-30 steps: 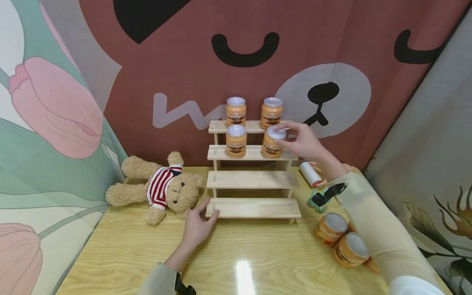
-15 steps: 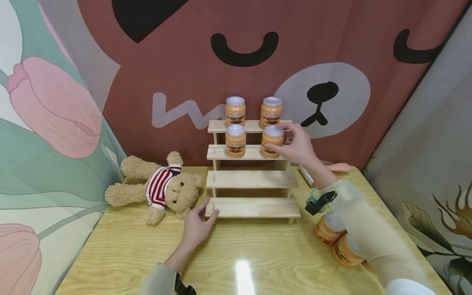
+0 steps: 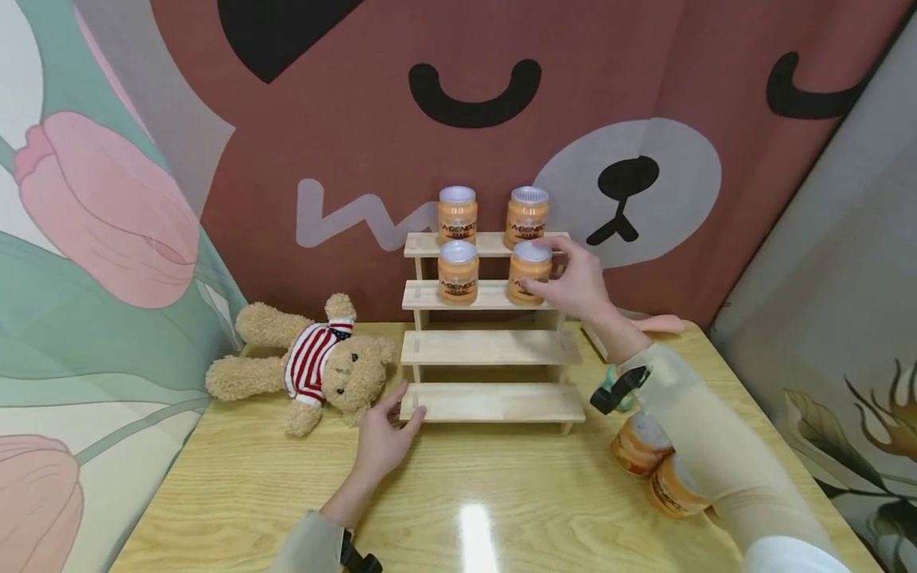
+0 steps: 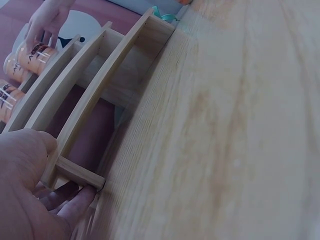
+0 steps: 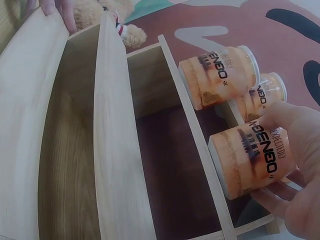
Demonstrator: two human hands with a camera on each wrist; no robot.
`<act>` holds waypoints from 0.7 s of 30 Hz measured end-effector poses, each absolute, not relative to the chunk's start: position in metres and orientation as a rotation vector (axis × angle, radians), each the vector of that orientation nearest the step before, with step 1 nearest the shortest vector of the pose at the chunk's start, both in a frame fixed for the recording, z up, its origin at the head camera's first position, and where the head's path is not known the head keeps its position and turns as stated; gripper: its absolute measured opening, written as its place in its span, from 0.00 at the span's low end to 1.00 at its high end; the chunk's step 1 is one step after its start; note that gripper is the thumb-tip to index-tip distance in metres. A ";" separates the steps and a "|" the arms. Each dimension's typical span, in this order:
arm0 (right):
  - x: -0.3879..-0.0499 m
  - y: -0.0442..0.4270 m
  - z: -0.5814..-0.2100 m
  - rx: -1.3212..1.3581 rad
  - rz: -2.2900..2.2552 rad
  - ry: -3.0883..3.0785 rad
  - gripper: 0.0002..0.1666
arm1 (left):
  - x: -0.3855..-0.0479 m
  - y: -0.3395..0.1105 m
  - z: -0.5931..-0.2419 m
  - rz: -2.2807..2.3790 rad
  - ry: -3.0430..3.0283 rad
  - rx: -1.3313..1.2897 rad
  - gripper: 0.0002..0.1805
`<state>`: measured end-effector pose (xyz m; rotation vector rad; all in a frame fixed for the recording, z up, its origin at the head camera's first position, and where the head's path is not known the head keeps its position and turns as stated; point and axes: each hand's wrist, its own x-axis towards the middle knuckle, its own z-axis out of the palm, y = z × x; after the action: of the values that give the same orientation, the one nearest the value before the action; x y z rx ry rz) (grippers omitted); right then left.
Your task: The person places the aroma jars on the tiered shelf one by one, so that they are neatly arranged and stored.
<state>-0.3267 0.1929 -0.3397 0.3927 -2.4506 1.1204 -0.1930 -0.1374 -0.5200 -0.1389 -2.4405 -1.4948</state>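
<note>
Currently, the upright jar [image 3: 526, 269] stands on the second-highest tier [image 3: 492, 294] at nine o'clock from the nearer right hand [image 3: 579, 280], part-open and pinching it, while the left hand [image 3: 384, 438] grips the lowest tier [image 3: 496, 402].

A pale, unpainted four-tier wooden stand [image 3: 490, 348] rests upright on the counter [image 3: 423, 509], its lowest tier gripped at the eight o'clock corner by the left hand [image 3: 384, 442]. A white-lidded cylindrical orange jar [image 3: 526, 267] with dark lettering stands upright on the second tier from the top, pinched by the right hand [image 3: 579, 280]. From it, a matching upright jar [image 3: 458, 274] shares that tier at nine o'clock; two more jars [image 3: 457, 219] on the top tier stand at ten and twelve.
</note>
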 end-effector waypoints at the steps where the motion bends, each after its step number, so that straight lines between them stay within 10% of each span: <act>1: -0.327 0.193 -0.339 0.398 1.130 -2.454 0.39 | -0.193 -0.137 -0.520 -1.496 -2.442 -0.140 0.33; 21: -0.301 0.239 -0.314 0.507 1.194 -2.528 0.38 | -0.192 -0.137 -0.517 -1.505 -2.438 -0.148 0.33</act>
<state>-0.3015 0.2387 -0.3138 0.5067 -2.5283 1.1939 -0.1922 -0.1366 -0.5170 -0.1482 -2.4378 -1.5047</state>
